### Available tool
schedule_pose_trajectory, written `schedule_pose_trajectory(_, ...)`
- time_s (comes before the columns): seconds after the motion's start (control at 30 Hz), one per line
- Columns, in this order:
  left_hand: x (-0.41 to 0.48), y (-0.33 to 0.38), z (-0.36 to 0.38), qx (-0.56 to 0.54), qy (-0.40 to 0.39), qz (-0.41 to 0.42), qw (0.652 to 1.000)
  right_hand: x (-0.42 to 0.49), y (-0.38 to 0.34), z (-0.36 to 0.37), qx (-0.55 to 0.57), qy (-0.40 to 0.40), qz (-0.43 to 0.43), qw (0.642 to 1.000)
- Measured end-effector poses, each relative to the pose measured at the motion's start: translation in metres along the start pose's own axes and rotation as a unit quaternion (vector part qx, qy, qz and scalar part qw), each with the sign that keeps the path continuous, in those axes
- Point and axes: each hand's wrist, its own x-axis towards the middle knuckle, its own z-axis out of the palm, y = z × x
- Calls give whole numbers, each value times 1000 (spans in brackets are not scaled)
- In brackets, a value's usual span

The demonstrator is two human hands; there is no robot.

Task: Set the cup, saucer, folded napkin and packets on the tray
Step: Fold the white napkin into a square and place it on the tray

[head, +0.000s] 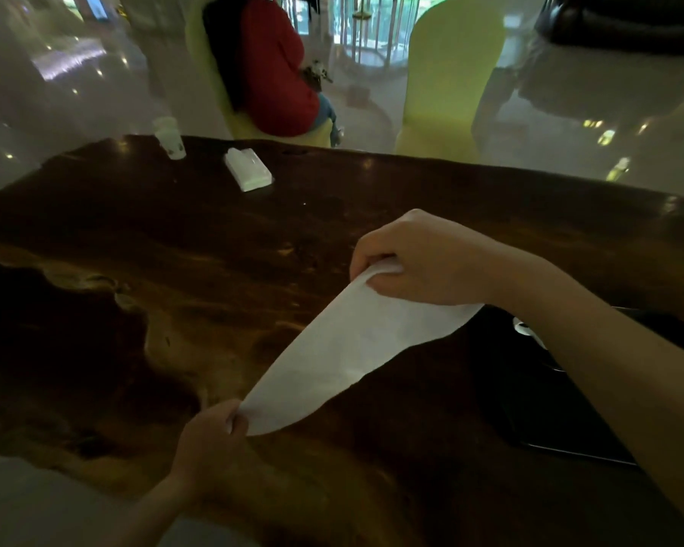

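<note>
Partly hidden inside the right hand (419, 262), the upper corner of the white napkin (352, 341) disappears between curled fingers and thumb. The pinch reads clearly, but not how much paper is bunched within. The left hand (214, 428) pinches the opposite, lower corner between thumb and bent fingers, its fingertips mostly covered by its own knuckles. Between the two hands the napkin is stretched as a slanting, tapering sheet above the wooden table (174, 290), not lying on it. Whether it is one layer or doubled over I cannot tell.

The right forearm reaches in from the lower right and crosses a dark tray (549, 420), covering much of it. The tray's near edge catches a thin line of light, and its far part is lost in shadow. Just beyond that forearm a small white object (523, 327) peeps out, too covered to name. The left forearm rises from the bottom edge, cut off by the frame.

Far across the table stand a pale paper cup (170, 142) and, near it, a white tissue pack (247, 171), both blurred. Behind them a person in red (277, 73) sits on a yellow-green chair (249, 130).
</note>
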Motion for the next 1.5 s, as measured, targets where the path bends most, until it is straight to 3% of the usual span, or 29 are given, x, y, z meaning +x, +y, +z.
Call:
schedule_pose_trajectory(0.2, -20, 1, 4, -53, 16, -33, 998, 5, -25, -14, -36, 22, -28, 999)
schedule_pose_trajectory(0.47, 6, 43, 10, -131, -55, 70, 987, 17, -31, -46, -25, 61, 19, 998)
schedule_pose_trajectory(0.8, 34, 69, 23, -162, -37, 72, 984, 16, -21, -84, -105, 91, 84, 987)
schedule_pose_trajectory(0.97, 44, 72, 20, -177, -100, 44, 978, 13, -7, -83, -115, 102, 119, 981)
schedule_pose_trajectory(1.17, 55, 96, 29, -263, -199, -23, 944, 31, 22, -73, -149, 213, 163, 952)
schedule_pose_trajectory(1.33, 60, 123, 43, -363, -254, -115, 889, 52, 56, -57, -160, 146, 215, 952)
schedule_pose_trajectory(1.5, 79, 123, 46, -363, -279, -205, 865, 62, 104, -41, -92, 165, 296, 936)
